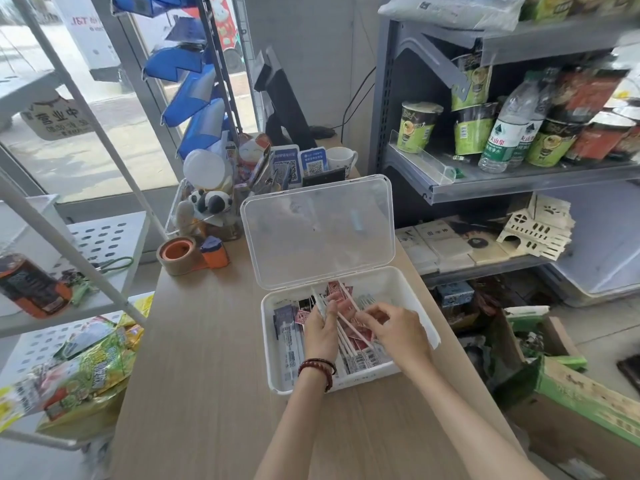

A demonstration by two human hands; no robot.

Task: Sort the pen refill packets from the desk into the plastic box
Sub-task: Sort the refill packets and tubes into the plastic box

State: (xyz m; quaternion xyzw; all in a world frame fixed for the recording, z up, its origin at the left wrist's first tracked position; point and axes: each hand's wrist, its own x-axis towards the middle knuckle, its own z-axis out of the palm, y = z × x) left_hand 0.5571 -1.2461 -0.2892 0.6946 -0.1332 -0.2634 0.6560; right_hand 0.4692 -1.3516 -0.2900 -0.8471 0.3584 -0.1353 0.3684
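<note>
A clear plastic box (273,372) stands on the wooden desk (207,358), its hinged lid (317,230) propped open behind it. Inside lie several pen refill packets (289,344), dark ones at the left and red-and-white ones in the middle. My left hand (320,329) is inside the box and grips a bundle of white-and-red refill packets (346,327) that fans out under it. My right hand (394,327) is next to it over the box, fingers curled, pinching the same red packets from the right.
A tape dispenser (180,254) and a clear organiser with toys (207,206) stand at the desk's back left, QR-code signs (313,162) and a mug (341,157) behind the box. Metal shelves with cup noodles (415,126) rise at the right, a white rack with snack bags (86,358) at the left.
</note>
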